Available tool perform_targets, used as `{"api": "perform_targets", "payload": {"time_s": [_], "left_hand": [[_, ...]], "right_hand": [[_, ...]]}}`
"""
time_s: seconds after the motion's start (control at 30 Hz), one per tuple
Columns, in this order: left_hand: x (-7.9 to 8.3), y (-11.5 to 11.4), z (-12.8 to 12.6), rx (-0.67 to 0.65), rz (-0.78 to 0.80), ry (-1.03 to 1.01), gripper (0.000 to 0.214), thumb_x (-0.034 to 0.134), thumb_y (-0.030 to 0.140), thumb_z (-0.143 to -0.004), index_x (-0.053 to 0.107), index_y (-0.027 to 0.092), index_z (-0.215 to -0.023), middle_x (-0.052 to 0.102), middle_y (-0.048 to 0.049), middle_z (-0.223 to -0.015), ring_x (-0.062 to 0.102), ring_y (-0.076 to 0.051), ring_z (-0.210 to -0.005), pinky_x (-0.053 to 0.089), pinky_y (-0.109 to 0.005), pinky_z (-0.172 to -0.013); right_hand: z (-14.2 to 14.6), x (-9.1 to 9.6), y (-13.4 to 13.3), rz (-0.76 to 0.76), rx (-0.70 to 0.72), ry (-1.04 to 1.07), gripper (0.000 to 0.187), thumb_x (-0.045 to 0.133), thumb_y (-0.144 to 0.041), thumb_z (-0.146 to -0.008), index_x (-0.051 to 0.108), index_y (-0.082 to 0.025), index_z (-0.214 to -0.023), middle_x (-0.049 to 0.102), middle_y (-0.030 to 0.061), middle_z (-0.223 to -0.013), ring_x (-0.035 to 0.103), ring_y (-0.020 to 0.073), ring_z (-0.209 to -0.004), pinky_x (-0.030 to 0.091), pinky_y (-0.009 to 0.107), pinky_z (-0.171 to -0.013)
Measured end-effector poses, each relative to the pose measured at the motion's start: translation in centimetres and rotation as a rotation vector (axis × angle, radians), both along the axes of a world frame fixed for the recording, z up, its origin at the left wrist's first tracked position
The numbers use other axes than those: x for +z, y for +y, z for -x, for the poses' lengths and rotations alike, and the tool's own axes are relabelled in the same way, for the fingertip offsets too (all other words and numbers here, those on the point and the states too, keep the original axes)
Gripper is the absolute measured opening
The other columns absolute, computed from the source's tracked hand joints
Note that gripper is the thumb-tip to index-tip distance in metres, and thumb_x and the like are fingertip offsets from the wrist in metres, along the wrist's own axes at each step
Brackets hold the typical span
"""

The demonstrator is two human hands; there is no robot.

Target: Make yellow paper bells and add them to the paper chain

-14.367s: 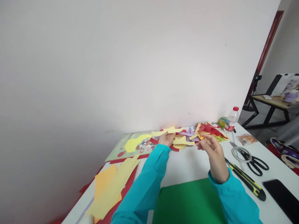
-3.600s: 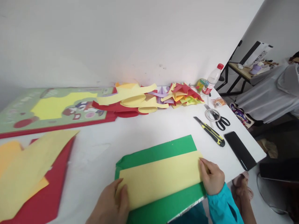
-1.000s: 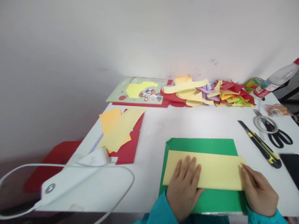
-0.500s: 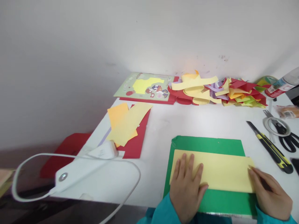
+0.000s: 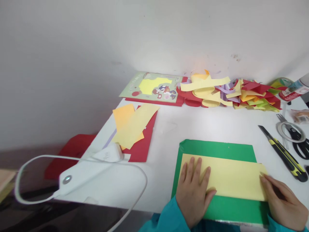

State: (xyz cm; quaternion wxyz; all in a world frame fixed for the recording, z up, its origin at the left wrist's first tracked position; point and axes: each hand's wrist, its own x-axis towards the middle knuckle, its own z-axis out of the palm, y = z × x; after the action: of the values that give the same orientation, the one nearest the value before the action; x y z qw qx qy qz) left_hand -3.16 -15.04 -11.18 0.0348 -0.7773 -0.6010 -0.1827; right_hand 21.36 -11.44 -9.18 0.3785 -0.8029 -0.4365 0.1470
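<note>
Pressing with one left hand on the left part of one pale yellow sheet, with the palm down and the fingers a little spread, gripping nothing. Pinching with one right hand the right short end of the same sheet, between thumb and forefinger (not seeing well the other fingers, because of their curling under). Having this sheet lying crosswise on one green board, with green showing above and below, and with its upper right corner passing the board's right edge. Not being able to tell the number of its layers.

Seeing to the right of the green board one black-and-yellow cutter and, farther right, one pair of scissors under one tape ring. Noticing behind these, beyond the board's far right corner, one small packet and one bottle with a red label.

Counting behind the green board one long heap of coloured paper, but not managing to count its tangled pieces. Finding behind the board and to its left one illustrated booklet.

Seeing to the left of the board one orange piece and one yellow strip, both overlapping one red sheet. Noticing, nearer the table edge and well left of the board, one white cable.
</note>
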Motion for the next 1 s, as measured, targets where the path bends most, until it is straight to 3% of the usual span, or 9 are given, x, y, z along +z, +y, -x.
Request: {"api": "perform_targets", "payload": {"time_s": [0.67,0.83,1.0], "left_hand": [[-0.7,0.0,-0.1,0.013,-0.01,-0.036,0.055,0.054,0.053,-0.078,0.052,0.024,-0.126,0.045,-0.0122,-0.139,0.034,-0.034,-0.131,0.026,-0.047,-0.104],[-0.7,0.1,0.2,-0.017,-0.023,-0.012,0.047,0.053,0.043,-0.081,0.055,0.022,-0.124,0.047,-0.0149,-0.137,0.037,-0.035,-0.129,0.029,-0.049,-0.103],[-1.3,0.4,0.6,-0.094,-0.046,0.006,0.058,0.057,0.035,-0.08,0.042,0.02,-0.135,0.038,-0.0175,-0.142,0.033,-0.037,-0.131,0.031,-0.052,-0.101]], "right_hand": [[-0.6,-1.4,-0.2,-0.114,0.031,-0.01,0.037,0.071,-0.05,-0.063,0.072,-0.017,-0.077,0.07,0.0075,-0.085,0.064,0.0263,-0.084,0.048,0.039,-0.09],[-1.2,-2.3,-0.1,-0.209,0.117,-0.048,0.029,0.069,-0.043,-0.068,0.072,-0.016,-0.078,0.07,0.0081,-0.081,0.065,0.0225,-0.077,0.052,0.035,-0.079],[-1.4,-2.9,0.1,-0.227,0.2,-0.198,0.021,0.061,-0.034,-0.078,0.072,-0.017,-0.083,0.068,0.0074,-0.077,0.064,0.0193,-0.072,0.051,0.033,-0.068]]}}
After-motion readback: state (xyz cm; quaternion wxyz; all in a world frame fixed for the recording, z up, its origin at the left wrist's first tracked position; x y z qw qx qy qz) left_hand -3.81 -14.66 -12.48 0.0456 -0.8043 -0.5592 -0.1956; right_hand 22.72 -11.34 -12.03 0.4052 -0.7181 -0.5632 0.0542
